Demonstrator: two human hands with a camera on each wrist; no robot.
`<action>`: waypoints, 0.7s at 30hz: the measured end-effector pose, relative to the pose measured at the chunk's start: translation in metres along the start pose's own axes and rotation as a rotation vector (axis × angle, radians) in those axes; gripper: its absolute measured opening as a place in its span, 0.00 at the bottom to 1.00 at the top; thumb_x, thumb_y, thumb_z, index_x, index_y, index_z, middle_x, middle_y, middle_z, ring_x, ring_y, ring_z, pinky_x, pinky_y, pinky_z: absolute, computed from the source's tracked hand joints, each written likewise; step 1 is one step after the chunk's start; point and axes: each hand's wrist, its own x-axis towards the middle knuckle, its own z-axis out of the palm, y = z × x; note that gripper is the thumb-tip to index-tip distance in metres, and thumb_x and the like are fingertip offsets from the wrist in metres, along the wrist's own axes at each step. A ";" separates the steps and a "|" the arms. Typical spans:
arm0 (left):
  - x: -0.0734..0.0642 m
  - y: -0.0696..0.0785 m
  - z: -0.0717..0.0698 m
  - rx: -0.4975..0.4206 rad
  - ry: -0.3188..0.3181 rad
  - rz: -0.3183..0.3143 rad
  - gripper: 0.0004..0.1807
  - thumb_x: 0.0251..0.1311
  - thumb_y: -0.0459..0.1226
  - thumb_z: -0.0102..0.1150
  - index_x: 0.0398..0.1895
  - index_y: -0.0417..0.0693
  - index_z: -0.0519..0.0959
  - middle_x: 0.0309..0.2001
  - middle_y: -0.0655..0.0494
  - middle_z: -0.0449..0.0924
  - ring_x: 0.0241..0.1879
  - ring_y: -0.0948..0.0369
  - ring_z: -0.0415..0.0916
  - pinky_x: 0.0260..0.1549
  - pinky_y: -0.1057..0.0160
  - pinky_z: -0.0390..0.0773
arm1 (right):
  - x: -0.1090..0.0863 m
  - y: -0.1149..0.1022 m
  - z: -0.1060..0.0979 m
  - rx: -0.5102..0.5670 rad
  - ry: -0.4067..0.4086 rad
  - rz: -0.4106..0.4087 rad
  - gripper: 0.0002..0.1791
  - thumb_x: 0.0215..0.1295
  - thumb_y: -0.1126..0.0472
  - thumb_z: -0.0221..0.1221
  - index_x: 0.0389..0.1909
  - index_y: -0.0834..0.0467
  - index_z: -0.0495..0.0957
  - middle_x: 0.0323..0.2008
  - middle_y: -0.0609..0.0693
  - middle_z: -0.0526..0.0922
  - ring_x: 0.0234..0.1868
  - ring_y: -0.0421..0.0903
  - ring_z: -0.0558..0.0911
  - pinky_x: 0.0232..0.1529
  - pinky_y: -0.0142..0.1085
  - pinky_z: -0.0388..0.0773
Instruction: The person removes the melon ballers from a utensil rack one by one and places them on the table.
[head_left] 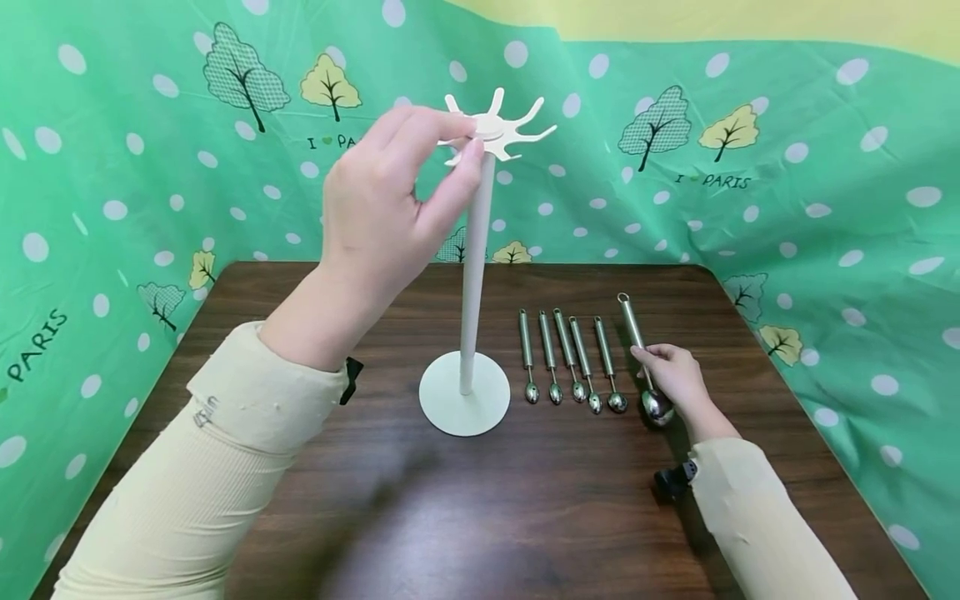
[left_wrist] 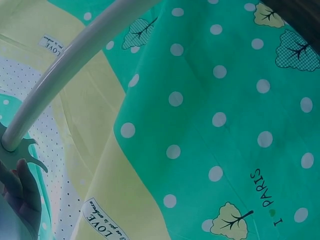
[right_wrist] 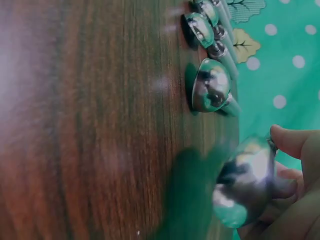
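A tall white stand [head_left: 476, 267] with a round base and a ring of hooks on top is upright on the table. My left hand [head_left: 386, 183] pinches the centre of its hook top between thumb and fingers. In the left wrist view the pole [left_wrist: 70, 60] crosses the upper left, and only part of that hand shows. My right hand [head_left: 678, 379] grips the largest metal scoop [head_left: 657, 408] by its handle. Its shiny bowl [right_wrist: 247, 185] hangs over the table in the right wrist view. Left of it, several smaller metal scoops [head_left: 583, 354] lie in a row, bowls toward me.
The dark wooden table [head_left: 480, 517] has a green dotted cloth [head_left: 570, 200] with printed trees hung behind it and along its sides. The stand's round base [head_left: 450, 408] sits left of the row of scoops.
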 end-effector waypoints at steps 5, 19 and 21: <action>0.000 0.001 -0.001 0.002 0.000 -0.001 0.13 0.67 0.41 0.53 0.39 0.44 0.84 0.35 0.51 0.85 0.26 0.58 0.74 0.18 0.66 0.61 | 0.006 0.001 0.003 -0.012 -0.036 0.038 0.37 0.73 0.40 0.47 0.63 0.71 0.69 0.47 0.68 0.83 0.55 0.63 0.76 0.51 0.49 0.74; -0.001 0.002 -0.002 -0.005 -0.019 -0.028 0.13 0.67 0.42 0.54 0.41 0.45 0.84 0.37 0.52 0.85 0.22 0.59 0.68 0.17 0.66 0.59 | 0.019 0.005 0.012 -0.170 -0.036 0.056 0.31 0.72 0.44 0.52 0.55 0.69 0.74 0.47 0.66 0.78 0.43 0.56 0.77 0.37 0.40 0.75; -0.002 0.003 -0.004 -0.005 -0.060 -0.063 0.14 0.68 0.44 0.53 0.45 0.46 0.83 0.41 0.53 0.85 0.20 0.60 0.67 0.18 0.67 0.61 | 0.019 0.004 0.014 -0.195 -0.045 0.053 0.30 0.72 0.44 0.52 0.55 0.69 0.75 0.49 0.67 0.78 0.44 0.58 0.78 0.40 0.44 0.76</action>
